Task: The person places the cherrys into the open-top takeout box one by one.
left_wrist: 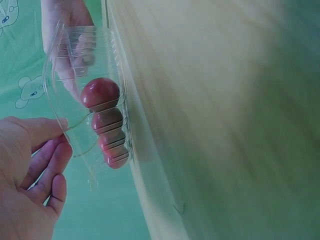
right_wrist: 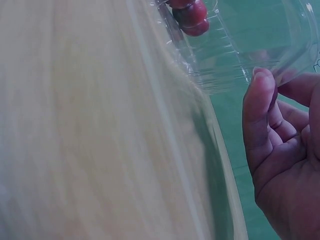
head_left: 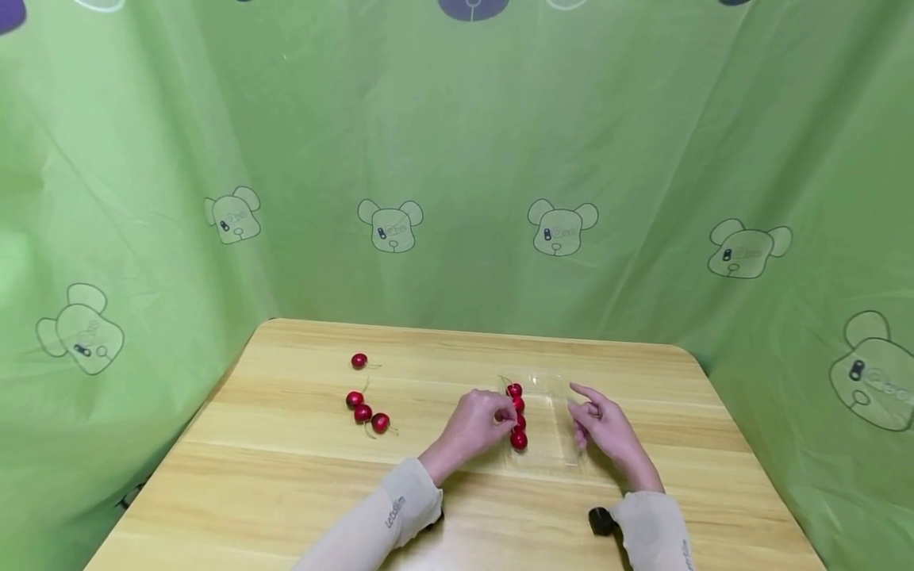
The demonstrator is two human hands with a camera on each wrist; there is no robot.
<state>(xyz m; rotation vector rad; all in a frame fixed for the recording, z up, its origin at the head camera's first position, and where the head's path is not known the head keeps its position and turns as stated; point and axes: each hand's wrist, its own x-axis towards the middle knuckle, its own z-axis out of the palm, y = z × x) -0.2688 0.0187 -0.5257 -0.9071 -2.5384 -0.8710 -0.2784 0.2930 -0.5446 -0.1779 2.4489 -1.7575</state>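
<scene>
A clear plastic box (head_left: 550, 424) lies on the table, with several red cherries (head_left: 519, 440) lined up along its left side. My left hand (head_left: 477, 420) is over that row; in the left wrist view its thumb and forefinger pinch a thin cherry stem (left_wrist: 80, 121) beside the box rim. The cherry nearest that camera (left_wrist: 100, 94) shows whole, the others partly behind it. At the opposite side, my right hand (head_left: 607, 432) holds the box's right edge, thumb (right_wrist: 260, 95) and forefinger at the plastic wall in the right wrist view. Its other fingers are curled.
To the left on the wooden table (head_left: 286, 492) lie more cherries: a lone one (head_left: 359, 361) farther back and a cluster of three (head_left: 362, 413) in front of it, stems attached. A green curtain (head_left: 457, 277) with bear prints hangs around the table's back and sides.
</scene>
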